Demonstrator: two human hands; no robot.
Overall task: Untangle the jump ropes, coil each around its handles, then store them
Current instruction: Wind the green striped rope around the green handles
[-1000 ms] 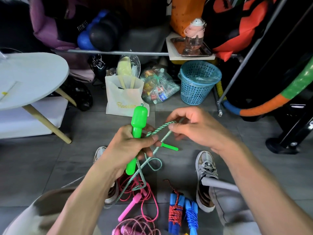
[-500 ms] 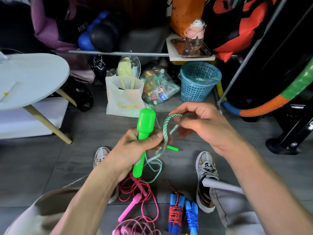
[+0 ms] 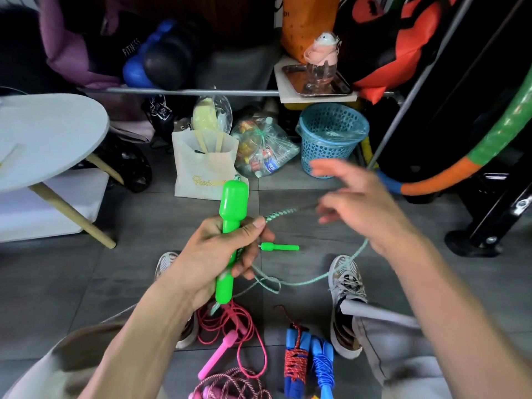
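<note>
The word "FITNESS" stands in white capitals on the dark bag (image 3: pixel 126 47) at the upper left, running at a slant up its side. A gold script word on the front of the white paper bag (image 3: pixel 201 168) begins "Fash"; the green handle (image 3: pixel 231 214) covers its end. Labels show on the bottles inside the clear plastic bag (image 3: pixel 263 151), too small to read.

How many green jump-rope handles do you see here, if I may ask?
2: a large green handle gripped in the left hand, and a second green handle on the floor beyond it.
</note>
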